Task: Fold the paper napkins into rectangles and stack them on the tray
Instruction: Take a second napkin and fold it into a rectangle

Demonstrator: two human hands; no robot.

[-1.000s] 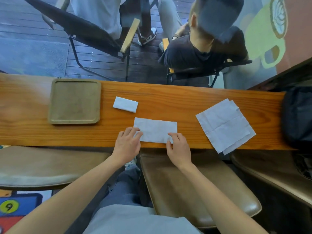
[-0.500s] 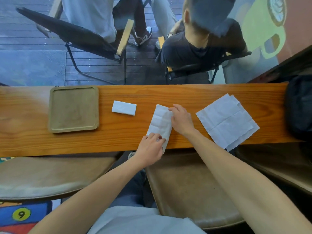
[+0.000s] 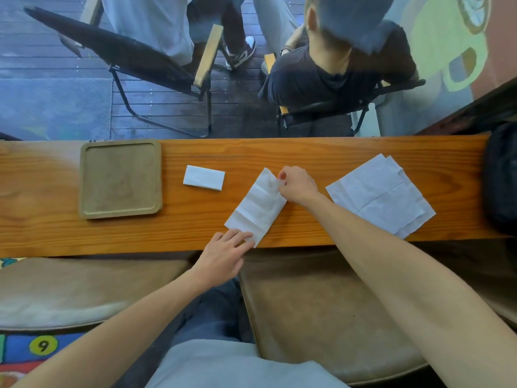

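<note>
With your left hand [image 3: 223,254] pressing flat-fingered on the near corner of the half-folded napkin [image 3: 256,208] at frame centre, let your right hand [image 3: 296,184], pinching its far edge, fold toward you, aligning corners before creasing.

A café: a wooden counter [image 3: 335,152] faces a window painted with a coffee cup [image 3: 450,43] (latte art included).

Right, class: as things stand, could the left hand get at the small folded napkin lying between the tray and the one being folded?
Probably yes. The left hand only rests on the half-folded napkin; bare counter lies between it and the small folded napkin.
</note>
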